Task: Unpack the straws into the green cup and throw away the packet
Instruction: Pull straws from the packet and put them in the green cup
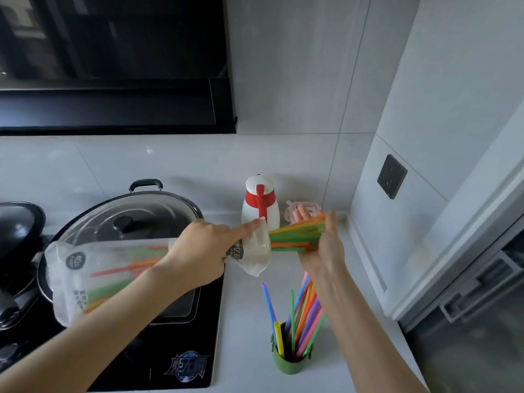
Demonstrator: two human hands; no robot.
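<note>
Wok with a glass lid sits on the black hob at the far left of the green cup, and over it hangs the clear plastic packet, held lengthways in the air. Green, orange and red straws show through the film. The left hand is closed around the packet near its open end, the forefinger stretched along the crumpled mouth, above and to the left of the cup. Behind that mouth, further back from the cup against the tiled wall, stands a white bottle with a red collar and spout, and just beside it lies a small pink item that I cannot make out. From the packet's mouth a bundle of straws sticks out sideways, green, yellow and orange, and the right hand is clamped on their free ends, directly above the cup. The green cup stands on the pale worktop just to the right of the hob's edge, already holding a loose fan of straws in purple, yellow, blue, orange and pink that lean toward the right forearm. On the wall to the right of the cup there is a dark socket.
</note>
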